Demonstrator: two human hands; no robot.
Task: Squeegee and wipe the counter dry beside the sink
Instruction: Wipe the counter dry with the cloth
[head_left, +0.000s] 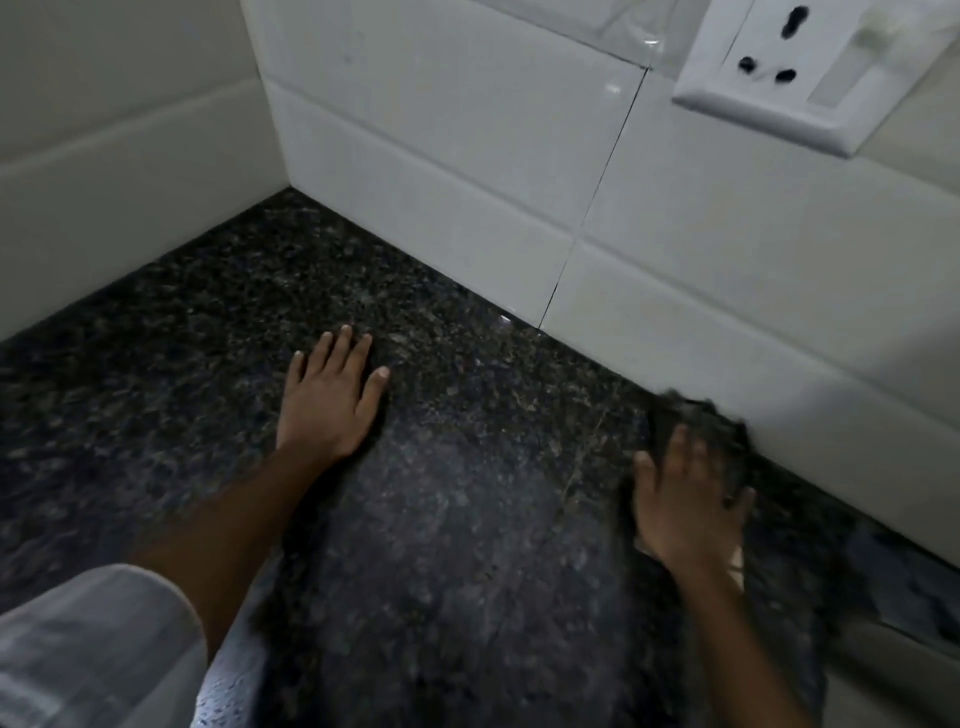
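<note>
The dark speckled granite counter (467, 467) fills the lower view and runs into a corner of white tiled walls. My left hand (330, 397) lies flat on it with fingers spread and nothing under it. At the right, my right hand (685, 501) presses down on a dark grey cloth (701, 415), which lies bunched on the counter close to the back wall. The hand and cloth are blurred. No squeegee and no sink are in view.
White wall tiles (467, 171) close the counter at the back and a pale wall (104, 182) at the left. A white socket plate (795, 67) sits on the wall at upper right. A white sleeve (88, 649) shows at lower left.
</note>
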